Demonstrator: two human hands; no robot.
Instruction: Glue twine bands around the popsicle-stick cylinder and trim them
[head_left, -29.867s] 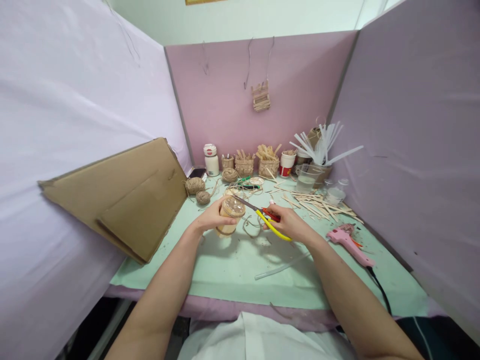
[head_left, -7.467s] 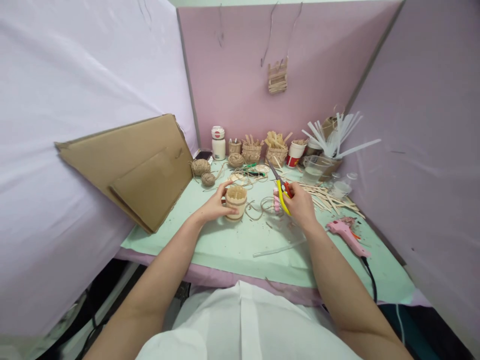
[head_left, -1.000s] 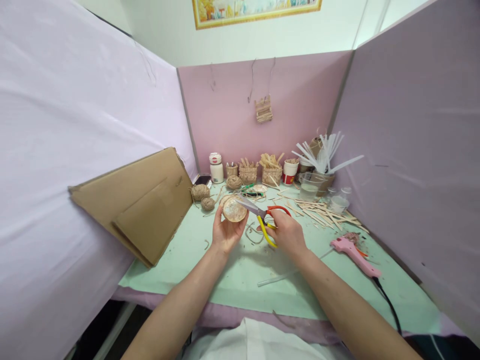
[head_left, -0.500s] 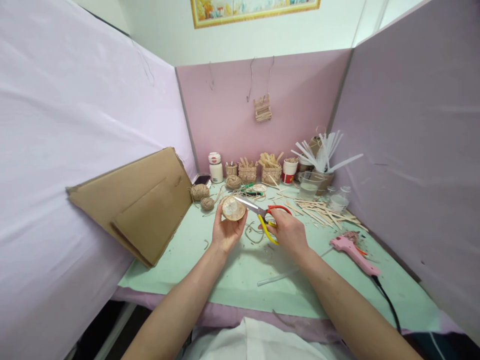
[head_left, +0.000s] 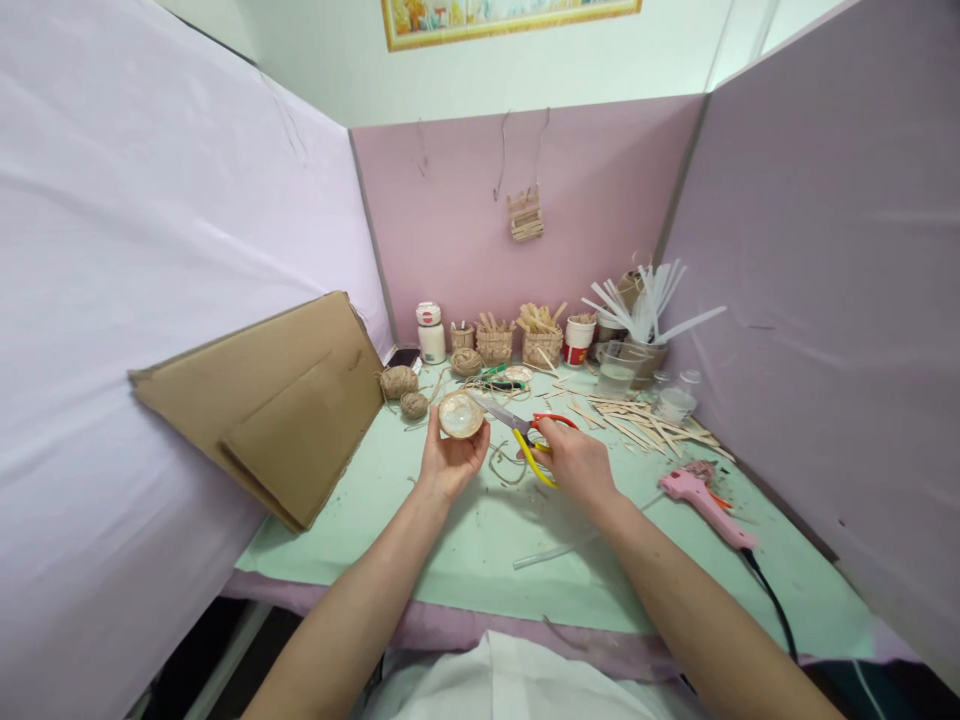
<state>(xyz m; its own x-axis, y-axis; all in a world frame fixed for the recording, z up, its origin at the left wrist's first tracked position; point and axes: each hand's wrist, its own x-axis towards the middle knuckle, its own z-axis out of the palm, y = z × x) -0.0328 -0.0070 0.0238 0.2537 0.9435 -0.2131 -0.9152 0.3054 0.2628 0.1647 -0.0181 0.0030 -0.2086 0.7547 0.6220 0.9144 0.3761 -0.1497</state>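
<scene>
The left hand (head_left: 450,462) is held palm up above the table, fingers curled narrowly round a small round cup of pale wooden sticks (head_left: 460,414). The cup sits at the fingertips, raised clear of the surface, one round end turned to the viewer. Whether that end is base or mouth is hard to make out.

The right hand (head_left: 574,462) is closed on the yellow-and-red-handled scissors (head_left: 525,432), just right of the left hand. The grey blades point left and reach the cup's right edge. Contact there cannot be confirmed, nor whether the blades are parted. The fingers cover much of the handle loops.

Loose loops of brown twine (head_left: 504,466) lie on the pale green table mat (head_left: 465,530) between and below the two hands. A clear glue stick (head_left: 562,547) lies nearer the front edge. To the right, well apart from the hands, lies a pink glue gun (head_left: 701,490), its black cord running off the lower edge. Behind it is a scatter of flat wooden craft sticks (head_left: 645,418).

Two balls of brown twine (head_left: 397,381) sit behind the cup. A large brown cardboard sheet (head_left: 277,390) leans against the left partition. Along the back stand a white bottle (head_left: 430,333), a red-and-white paper cup (head_left: 577,340) and a bundle of white sticks (head_left: 646,305). Their contents are too small to identify. A small wooden stick ladder (head_left: 525,214) hangs on the pink rear partition.
</scene>
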